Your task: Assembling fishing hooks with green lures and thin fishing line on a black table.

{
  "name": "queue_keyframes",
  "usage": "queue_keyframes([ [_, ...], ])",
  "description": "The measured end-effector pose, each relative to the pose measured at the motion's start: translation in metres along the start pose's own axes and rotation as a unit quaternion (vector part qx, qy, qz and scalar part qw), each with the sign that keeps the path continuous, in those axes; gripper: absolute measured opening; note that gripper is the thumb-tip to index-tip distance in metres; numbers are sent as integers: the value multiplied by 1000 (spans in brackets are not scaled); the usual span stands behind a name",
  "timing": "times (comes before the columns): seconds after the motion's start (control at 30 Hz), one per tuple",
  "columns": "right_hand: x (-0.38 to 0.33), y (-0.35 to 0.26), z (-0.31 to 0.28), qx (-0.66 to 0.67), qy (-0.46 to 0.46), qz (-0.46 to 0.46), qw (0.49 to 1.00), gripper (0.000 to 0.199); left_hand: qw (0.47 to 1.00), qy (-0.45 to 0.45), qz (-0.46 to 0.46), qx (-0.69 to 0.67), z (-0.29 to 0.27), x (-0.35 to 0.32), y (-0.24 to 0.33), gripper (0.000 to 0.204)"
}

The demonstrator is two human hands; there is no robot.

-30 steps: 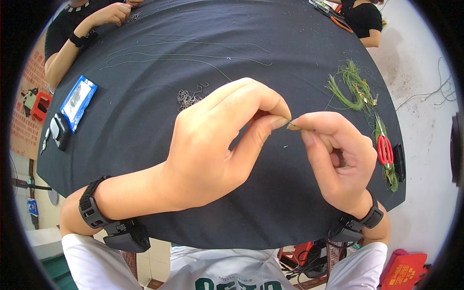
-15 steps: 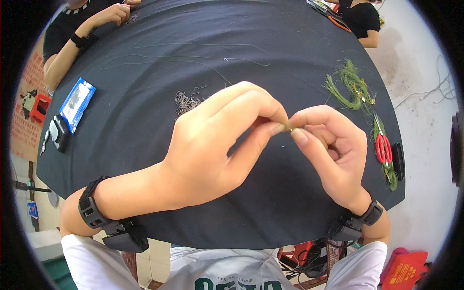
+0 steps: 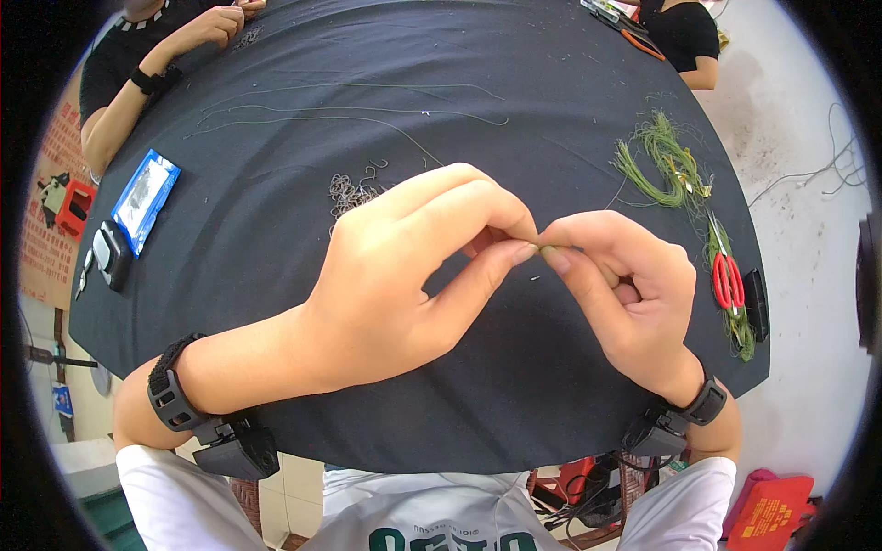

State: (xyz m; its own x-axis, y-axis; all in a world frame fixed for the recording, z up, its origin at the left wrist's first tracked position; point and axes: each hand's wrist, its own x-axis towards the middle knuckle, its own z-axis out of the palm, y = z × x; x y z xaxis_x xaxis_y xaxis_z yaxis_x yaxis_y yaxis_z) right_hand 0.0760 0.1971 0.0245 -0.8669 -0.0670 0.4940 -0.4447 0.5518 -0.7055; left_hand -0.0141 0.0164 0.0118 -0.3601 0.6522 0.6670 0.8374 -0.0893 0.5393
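My left hand (image 3: 404,285) and my right hand (image 3: 634,298) meet above the dark cloth, thumb and forefinger of each pinched together, the tips almost touching. What they grip is tiny and mostly covered by the fingertips. Behind my left hand, partly hidden by it, lies a tangled heap of small dark fish hooks (image 3: 347,193). Thin green line strands (image 3: 432,86) stretch across the cloth farther back. Beyond my right hand is a loose bundle of green line (image 3: 678,165). Red-handled scissors (image 3: 728,283) rest on more green line at the right edge.
A blue-edged packet (image 3: 145,202) and a small black-and-grey case (image 3: 110,253) sit at the table's left. Two other people are at the far side, one hand (image 3: 213,28) working at far left. Orange-handled pliers (image 3: 643,44) lie at far right.
Both hands have shifted slightly left, and their fingertips have drawn closer together. The small yellowish bit seen between them earlier is now mostly covered.
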Motion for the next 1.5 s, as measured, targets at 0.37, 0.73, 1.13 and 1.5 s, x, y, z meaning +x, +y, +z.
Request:
queue_keyframes([
  [0.37, -1, -1, -2, 107, -27, 127, 986, 6, 994, 16, -65, -92, 1, -1, -1, 11],
  [0.73, 20, 8, -16, 92, -39, 222, 970, 6, 970, 70, -200, -117, -7, 13, 2, 4],
  [1.13, 116, 103, -61, -86, -142, 219, 962, 16, 885, 139, -425, 133, -199, 6, -150, 12],
  [1.5, 175, 158, -29, -179, -128, 239, 946, 17, 808, 121, -521, 248, -240, -20, -226, 17],
])
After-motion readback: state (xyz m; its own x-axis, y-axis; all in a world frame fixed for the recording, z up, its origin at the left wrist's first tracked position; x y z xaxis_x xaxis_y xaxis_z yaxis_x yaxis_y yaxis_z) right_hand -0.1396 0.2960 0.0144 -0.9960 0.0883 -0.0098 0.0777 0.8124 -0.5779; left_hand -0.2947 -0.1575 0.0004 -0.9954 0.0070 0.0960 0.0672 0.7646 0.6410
